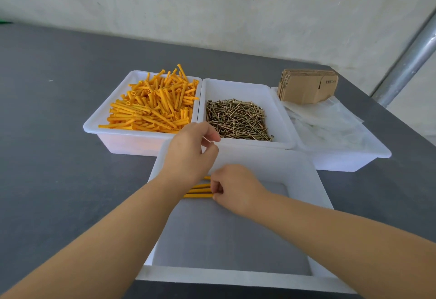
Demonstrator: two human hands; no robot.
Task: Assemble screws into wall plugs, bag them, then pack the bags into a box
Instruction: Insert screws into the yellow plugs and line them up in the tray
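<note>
Several orange wall plugs point(198, 190) lie side by side at the far left of the near white tray point(236, 277). My right hand point(236, 187) has its fingers curled around their right ends. My left hand point(188, 152) hovers over the tray's far left corner with thumb out and fingers curled under; whether it holds anything is hidden. Behind it, a white bin of loose orange wall plugs point(153, 105) stands beside a white bin of brass screws point(238, 119).
At the right, a third white bin point(342, 159) holds clear plastic bags point(325, 121) and a stack of flat cardboard boxes point(306, 86). All of it stands on a dark grey table point(59, 109) against a pale wall. A metal pole point(410, 62) rises at the far right.
</note>
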